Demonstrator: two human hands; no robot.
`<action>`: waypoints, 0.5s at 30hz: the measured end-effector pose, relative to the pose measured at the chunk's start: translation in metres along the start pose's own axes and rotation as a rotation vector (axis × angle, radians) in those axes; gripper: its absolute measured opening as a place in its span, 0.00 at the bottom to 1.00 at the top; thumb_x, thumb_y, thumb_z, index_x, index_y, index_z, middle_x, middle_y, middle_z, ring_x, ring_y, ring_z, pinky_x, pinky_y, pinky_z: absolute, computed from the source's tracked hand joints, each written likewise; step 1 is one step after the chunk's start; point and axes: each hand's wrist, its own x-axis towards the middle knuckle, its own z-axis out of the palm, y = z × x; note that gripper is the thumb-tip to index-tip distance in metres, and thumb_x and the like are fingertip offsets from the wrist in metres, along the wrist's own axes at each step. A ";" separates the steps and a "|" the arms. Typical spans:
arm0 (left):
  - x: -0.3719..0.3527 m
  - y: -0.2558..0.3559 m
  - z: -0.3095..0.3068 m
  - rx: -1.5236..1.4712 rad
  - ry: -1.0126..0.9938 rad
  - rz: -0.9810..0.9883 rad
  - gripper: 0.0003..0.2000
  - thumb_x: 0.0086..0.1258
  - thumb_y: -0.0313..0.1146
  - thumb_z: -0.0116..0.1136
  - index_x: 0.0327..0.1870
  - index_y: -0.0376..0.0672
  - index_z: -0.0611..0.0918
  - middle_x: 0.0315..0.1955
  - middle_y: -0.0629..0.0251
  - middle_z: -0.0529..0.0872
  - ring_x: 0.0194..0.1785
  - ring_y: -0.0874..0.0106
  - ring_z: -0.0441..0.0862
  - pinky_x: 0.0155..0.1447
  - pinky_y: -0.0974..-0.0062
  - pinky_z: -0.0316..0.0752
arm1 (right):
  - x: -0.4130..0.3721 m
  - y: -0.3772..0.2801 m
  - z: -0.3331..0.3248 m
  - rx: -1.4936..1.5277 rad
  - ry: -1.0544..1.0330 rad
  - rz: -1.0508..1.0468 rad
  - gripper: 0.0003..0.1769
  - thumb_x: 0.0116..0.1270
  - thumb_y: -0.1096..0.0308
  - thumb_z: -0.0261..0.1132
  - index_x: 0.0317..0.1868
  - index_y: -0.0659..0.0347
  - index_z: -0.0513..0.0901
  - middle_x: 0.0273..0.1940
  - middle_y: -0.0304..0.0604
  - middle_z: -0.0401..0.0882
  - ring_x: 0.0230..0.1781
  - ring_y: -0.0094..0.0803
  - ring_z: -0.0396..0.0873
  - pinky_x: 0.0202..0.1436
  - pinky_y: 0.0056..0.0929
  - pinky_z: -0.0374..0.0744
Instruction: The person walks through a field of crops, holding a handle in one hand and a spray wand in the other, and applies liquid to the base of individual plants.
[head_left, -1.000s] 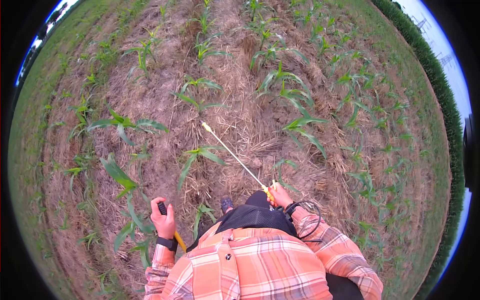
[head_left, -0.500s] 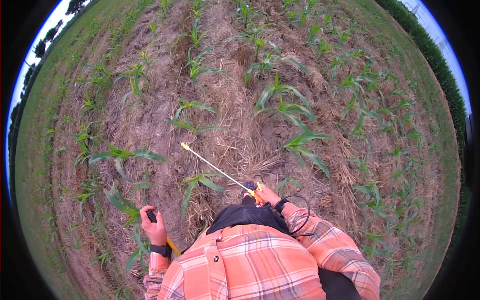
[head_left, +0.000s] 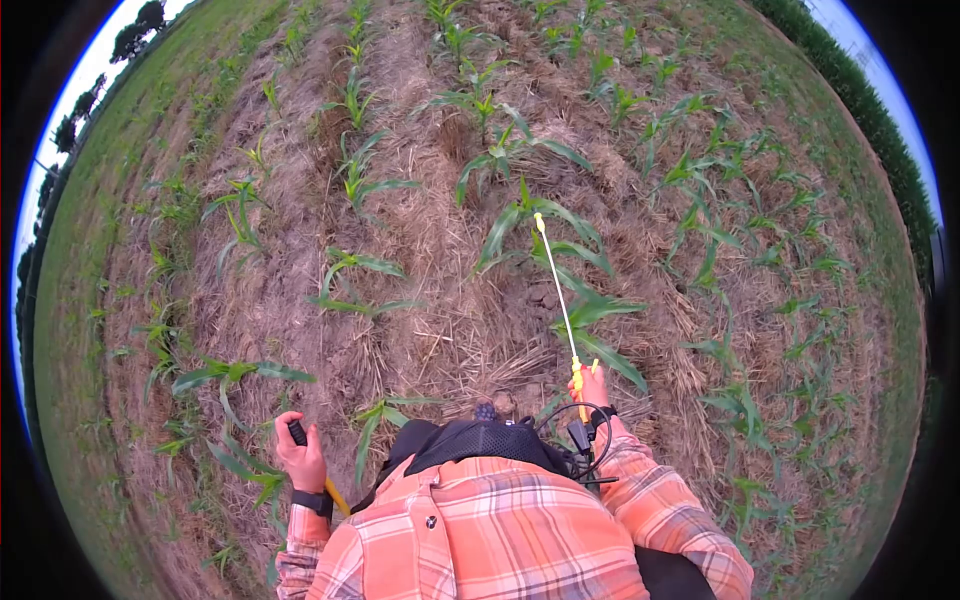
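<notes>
My right hand (head_left: 592, 390) is closed round the yellow handle of a spray wand (head_left: 557, 289). The wand's thin pale tube points ahead, and its yellow nozzle (head_left: 540, 222) hangs over the leaves of a young corn plant (head_left: 520, 212). A black hose (head_left: 607, 440) loops by my right wrist. At lower left, my left hand (head_left: 302, 462) grips the black handle end (head_left: 297, 432) of a pump lever, whose yellow rod (head_left: 337, 496) runs back beside my body. Whatever the lever and hose join to is hidden behind me.
Rows of young corn plants (head_left: 352, 185) stretch ahead and to both sides. Dry straw (head_left: 440, 335) covers the soil between them. A shoe (head_left: 485, 411) shows below me. Tall green growth (head_left: 850, 90) borders the field at right, with trees (head_left: 140, 32) at far left.
My right hand has swung the spray wand to the right, from over the straw to over a corn plant. The plants ahead have shifted slightly left in view. My left hand keeps its grip, slightly lower.
</notes>
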 end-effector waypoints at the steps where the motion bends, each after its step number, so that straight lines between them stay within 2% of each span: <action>1: 0.005 0.005 0.000 0.002 -0.001 -0.004 0.09 0.53 0.21 0.51 0.35 0.42 0.69 0.15 0.72 0.63 0.18 0.80 0.60 0.23 0.79 0.56 | 0.002 -0.008 -0.004 0.032 0.037 -0.006 0.09 0.64 0.60 0.44 0.39 0.55 0.59 0.18 0.44 0.69 0.08 0.25 0.64 0.07 0.20 0.61; 6: 0.036 0.003 0.013 0.009 -0.011 -0.009 0.10 0.53 0.21 0.51 0.35 0.42 0.69 0.15 0.71 0.64 0.18 0.79 0.62 0.23 0.80 0.58 | 0.032 -0.025 -0.022 0.147 0.213 -0.111 0.10 0.63 0.59 0.44 0.36 0.57 0.61 0.18 0.44 0.69 0.08 0.26 0.64 0.07 0.21 0.61; 8: 0.051 0.006 0.022 -0.002 -0.025 0.000 0.10 0.53 0.21 0.51 0.36 0.42 0.69 0.15 0.71 0.64 0.18 0.79 0.62 0.24 0.80 0.58 | 0.041 -0.037 -0.024 0.134 0.298 -0.121 0.11 0.63 0.58 0.46 0.36 0.57 0.59 0.18 0.45 0.69 0.08 0.26 0.64 0.07 0.22 0.61; 12: 0.094 0.001 0.041 -0.043 -0.068 0.008 0.09 0.53 0.21 0.51 0.36 0.42 0.69 0.15 0.71 0.66 0.18 0.79 0.63 0.24 0.80 0.60 | 0.049 -0.057 0.001 0.105 0.348 -0.102 0.12 0.64 0.57 0.46 0.35 0.57 0.58 0.19 0.45 0.69 0.08 0.26 0.64 0.07 0.22 0.61; 15: 0.134 -0.002 0.058 -0.078 -0.072 0.004 0.10 0.53 0.21 0.51 0.36 0.42 0.69 0.16 0.71 0.65 0.19 0.80 0.62 0.24 0.80 0.59 | 0.068 -0.061 0.028 0.079 0.300 -0.096 0.11 0.63 0.58 0.45 0.36 0.56 0.58 0.18 0.45 0.70 0.08 0.26 0.64 0.07 0.21 0.61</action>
